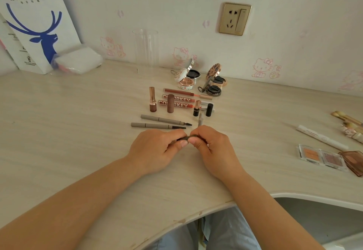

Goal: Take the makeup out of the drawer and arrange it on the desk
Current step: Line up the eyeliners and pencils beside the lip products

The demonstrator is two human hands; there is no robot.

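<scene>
Gripping one dark pencil (186, 138) between them, both hands (187, 140) curl tightly

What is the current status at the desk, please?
Left hand and right hand both pinch one dark pencil. Two grey brow pencils lie just beyond. Nothing in the way.

Home bedroom: cartoon-cat wallpaper (263, 69), pale desk (78, 132) holding makeup.
</scene>
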